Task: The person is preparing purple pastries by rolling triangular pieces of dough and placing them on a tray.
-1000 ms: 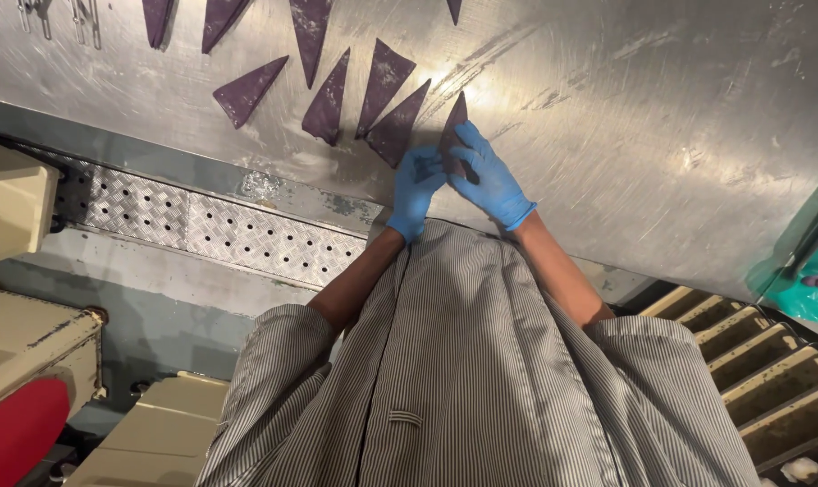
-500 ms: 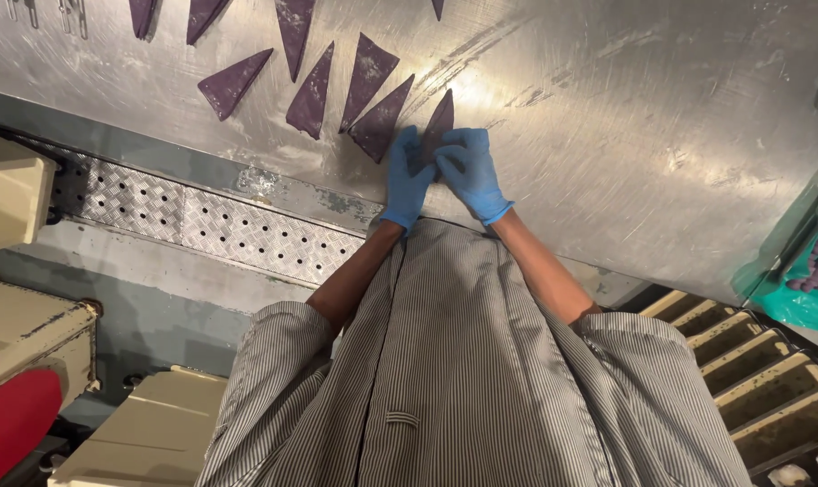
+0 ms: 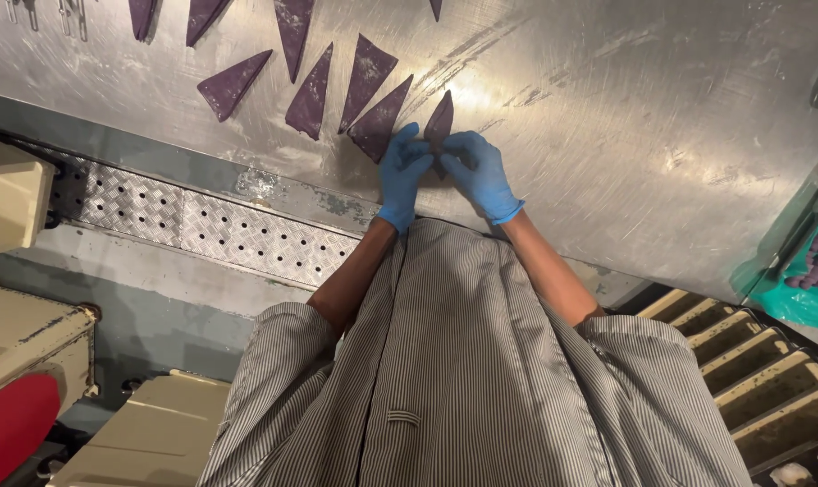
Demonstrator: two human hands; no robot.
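Both hands wear blue gloves and meet over one purple dough triangle on the steel table. My left hand pinches the triangle's wide near edge from the left. My right hand grips the same edge from the right. Fingers of both hands curl onto the dough. Left of it lie more purple triangles in a fan, the nearest one touching my left fingertips. Another triangle and one further left lie flat and apart.
A perforated metal strip runs along the table's near edge. Beige machine housings and a red part stand at the lower left. A teal tray with purple pieces sits at right, above slatted racks.
The hands have slid slightly left and closer together on the triangle, fingers now curled over its near edge. The view shifted a little.
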